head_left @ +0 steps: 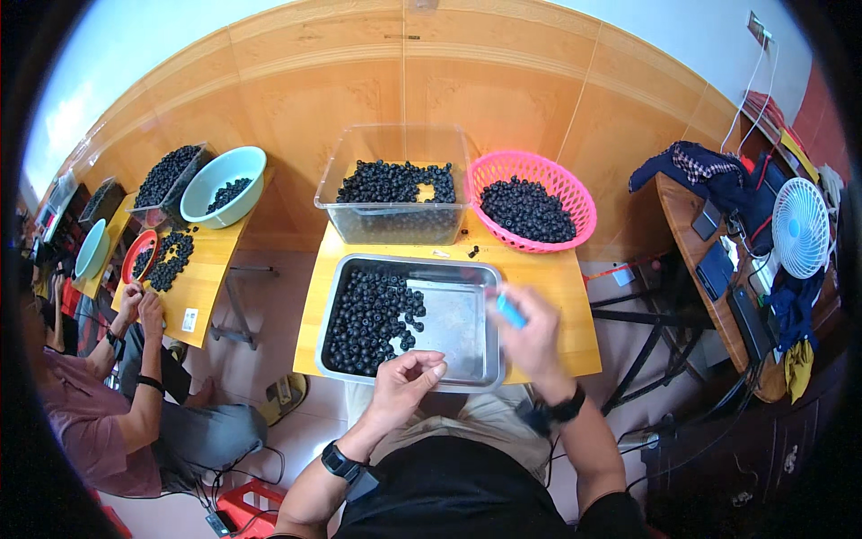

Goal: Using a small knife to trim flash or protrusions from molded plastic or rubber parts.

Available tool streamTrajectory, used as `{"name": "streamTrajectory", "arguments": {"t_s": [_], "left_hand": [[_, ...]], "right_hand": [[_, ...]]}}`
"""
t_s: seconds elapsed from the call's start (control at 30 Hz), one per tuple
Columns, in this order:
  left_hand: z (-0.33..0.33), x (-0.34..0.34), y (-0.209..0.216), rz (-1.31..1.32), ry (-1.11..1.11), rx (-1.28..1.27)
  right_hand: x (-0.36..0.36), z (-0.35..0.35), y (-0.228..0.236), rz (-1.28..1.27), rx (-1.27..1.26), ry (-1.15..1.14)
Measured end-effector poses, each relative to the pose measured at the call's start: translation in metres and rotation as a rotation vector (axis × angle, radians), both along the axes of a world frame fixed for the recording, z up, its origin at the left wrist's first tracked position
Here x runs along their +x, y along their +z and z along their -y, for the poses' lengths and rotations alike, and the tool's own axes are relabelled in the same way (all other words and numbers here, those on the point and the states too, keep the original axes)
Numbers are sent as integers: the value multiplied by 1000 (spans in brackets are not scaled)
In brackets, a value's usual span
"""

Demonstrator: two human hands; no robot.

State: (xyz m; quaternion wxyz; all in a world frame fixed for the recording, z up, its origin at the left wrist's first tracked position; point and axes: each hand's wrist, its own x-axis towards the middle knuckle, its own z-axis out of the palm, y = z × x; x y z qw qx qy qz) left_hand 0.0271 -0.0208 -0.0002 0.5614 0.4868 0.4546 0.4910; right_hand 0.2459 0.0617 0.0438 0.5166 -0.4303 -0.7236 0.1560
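Observation:
A metal tray [498,359] lies at the near edge of the table, its left half heaped with small black round pieces [364,319], some showing a hole. Over the tray's front rim, my left hand [404,391] is closed in a pinch; whatever sits between thumb and fingers is too hidden to name. My right hand [532,341] is wrapped round a small tool with a light-blue handle [511,311], above the tray's right edge. Motion blurs this hand, and the tool's working end cannot be made out.
Behind the tray stand a clear plastic bin [392,220] and a pink basket [584,211], both holding black pieces. Leftward, another person's hands [142,304] work at a second table [211,269] with a mint bowl [256,171]. At right, a side table [687,225] carries a fan [800,227].

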Motion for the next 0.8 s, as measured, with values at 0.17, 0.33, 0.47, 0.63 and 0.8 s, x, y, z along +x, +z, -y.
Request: {"name": "streamTrajectory", "arguments": {"t_s": [0.17, 0.33, 0.47, 0.63, 0.8], "left_hand": [[-9, -12, 6, -591, 143, 298], [-20, -25, 3, -830, 172, 391], [-27, -23, 5, -1014, 140, 400], [-50, -18, 7, -1231, 44, 597], [-75, -14, -4, -1412, -9, 644]], "right_hand": [[45, -95, 14, -9, -62, -393], [32, -68, -7, 16, -71, -372], [11, -23, -19, -61, -279, -186], [8, 9, -41, -56, -285, -135], [9, 31, -38, -132, -344, -120]]}}
